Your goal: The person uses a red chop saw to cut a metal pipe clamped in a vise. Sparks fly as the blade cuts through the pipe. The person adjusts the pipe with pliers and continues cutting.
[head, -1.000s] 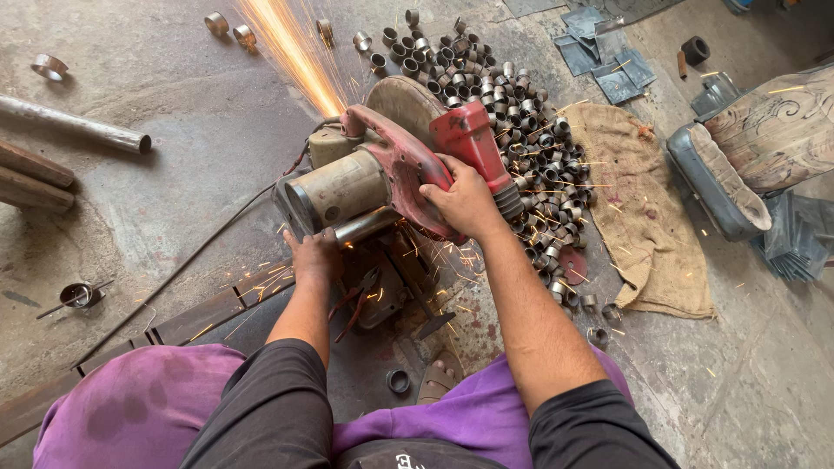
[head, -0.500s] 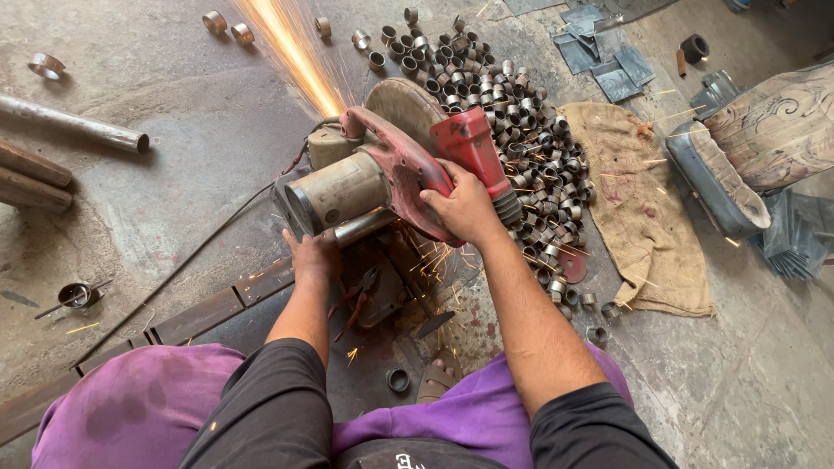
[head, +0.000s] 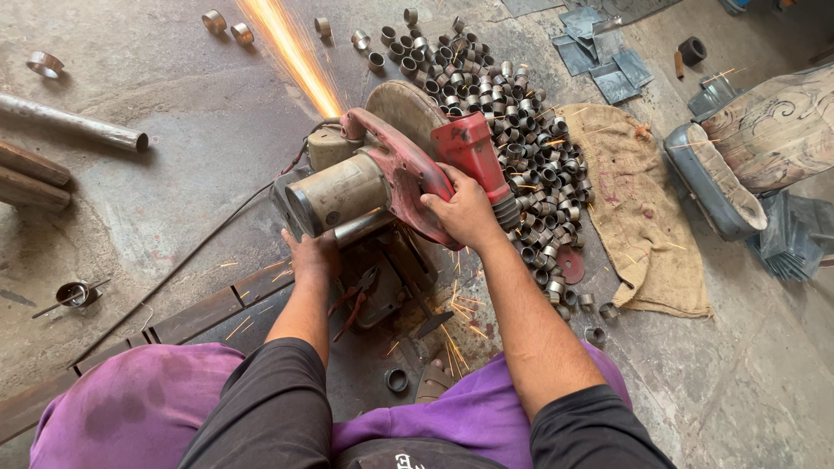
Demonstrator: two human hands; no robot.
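Note:
A red chop saw (head: 391,174) with a grey motor stands on the floor in front of me. My right hand (head: 465,213) grips its red handle and holds it pressed down. Bright sparks (head: 291,52) shoot away to the upper left, and a few land near my legs. My left hand (head: 311,256) is closed on a metal pipe (head: 360,227) below the motor, by the saw's base. A pile of several short cut metal rings (head: 512,130) lies just right of the saw.
Long pipes (head: 74,123) lie at the far left, with loose rings (head: 228,28) beyond. A burlap sack (head: 638,208) is spread right of the pile, a worn seat (head: 738,165) past it. A flat metal strip (head: 200,314) runs under my left arm. Pliers (head: 356,295) rest on the base.
The saw stays pressed down and the spark stream continues to the upper left. Both hands keep their holds; nothing else has moved.

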